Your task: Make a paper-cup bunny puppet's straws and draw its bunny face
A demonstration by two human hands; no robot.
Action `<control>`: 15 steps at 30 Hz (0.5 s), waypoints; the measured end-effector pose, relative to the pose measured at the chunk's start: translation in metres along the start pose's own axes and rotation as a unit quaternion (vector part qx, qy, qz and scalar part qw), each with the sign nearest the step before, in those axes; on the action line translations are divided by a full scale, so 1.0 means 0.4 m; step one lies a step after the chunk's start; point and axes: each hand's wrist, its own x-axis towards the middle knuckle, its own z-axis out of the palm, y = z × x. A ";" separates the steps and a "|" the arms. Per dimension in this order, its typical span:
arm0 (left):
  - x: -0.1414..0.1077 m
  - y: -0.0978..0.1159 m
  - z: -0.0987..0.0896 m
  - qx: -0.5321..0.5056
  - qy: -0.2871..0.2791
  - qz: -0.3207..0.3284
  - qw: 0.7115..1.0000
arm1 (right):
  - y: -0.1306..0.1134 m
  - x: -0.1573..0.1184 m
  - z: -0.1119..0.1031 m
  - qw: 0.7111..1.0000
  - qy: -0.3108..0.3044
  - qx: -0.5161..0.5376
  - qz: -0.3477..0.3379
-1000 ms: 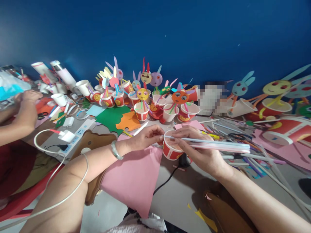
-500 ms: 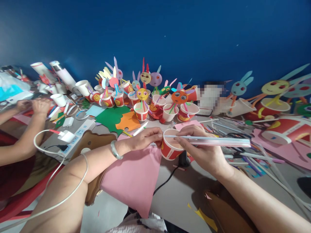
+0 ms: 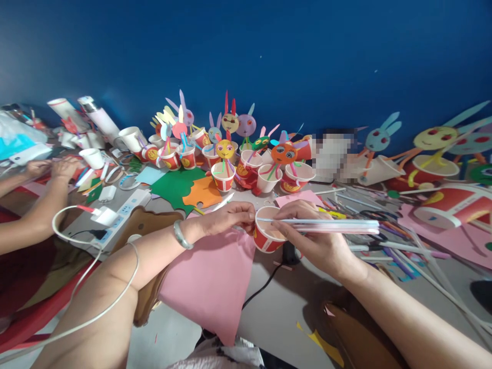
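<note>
A red-and-white paper cup (image 3: 271, 242) is between my hands, its mouth facing up toward me. My left hand (image 3: 236, 218), with a bracelet on its wrist, pinches at the cup's left rim; its fingertips are partly hidden. My right hand (image 3: 315, 236) grips a bundle of thin pale sticks (image 3: 353, 226) that reach out to the right. One pale blue stick crosses the cup's mouth, and its left end meets the inner wall near my left fingertips. Below the left forearm is a pink sheet (image 3: 211, 277).
Behind stand several paper cups with paper animal faces, one yellow (image 3: 225, 150). A power strip (image 3: 126, 210) and white cable (image 3: 80, 277) are at left, beside another person's hands (image 3: 63, 169). Sticks and scissors clutter the right. A black cable (image 3: 265, 287) runs below the cup.
My right hand and the stick bundle have shifted left, toward my left hand. The cup and my left hand have moved slightly left too.
</note>
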 end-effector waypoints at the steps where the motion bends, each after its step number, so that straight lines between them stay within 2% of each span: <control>1: 0.000 0.000 0.001 0.005 0.001 0.000 1.000 | 0.000 0.000 0.000 1.000 0.004 -0.001 0.001; 10: -0.003 0.020 0.013 0.033 0.015 0.012 0.999 | 0.000 -0.002 0.007 1.000 0.008 -0.015 -0.012; 15: 0.000 0.018 0.014 0.041 0.033 0.007 0.999 | -0.007 0.004 0.005 0.998 0.004 -0.032 -0.045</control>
